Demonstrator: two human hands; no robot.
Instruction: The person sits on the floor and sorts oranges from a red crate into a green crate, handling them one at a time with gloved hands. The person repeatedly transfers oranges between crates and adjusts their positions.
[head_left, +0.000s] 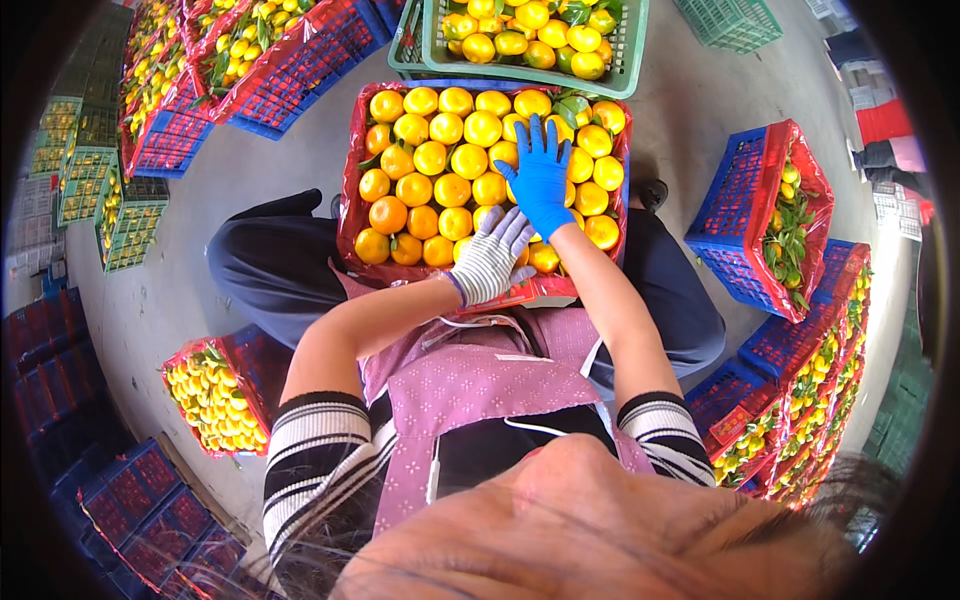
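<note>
A blue crate lined with red plastic film (349, 187) stands before me, filled with rows of orange-yellow mandarins (452, 190). My left hand (493, 255), in a grey-and-white striped knit glove, lies flat over the mandarins at the crate's near edge, its fingers pointing up and right. Just beyond it, my right hand (538, 176) wears a blue rubber glove and rests palm down on the fruit with its fingers spread. Green leaves (571, 105) stick out near the crate's far right corner. Whatever lies under both palms is hidden.
A green plastic crate of mandarins (636, 52) stands just beyond the lined crate. Filled blue crates (300, 79) are at the upper left, with another (262, 375) at the lower left. On the right are a tilted-looking blue crate (731, 217) and stacked ones (787, 345).
</note>
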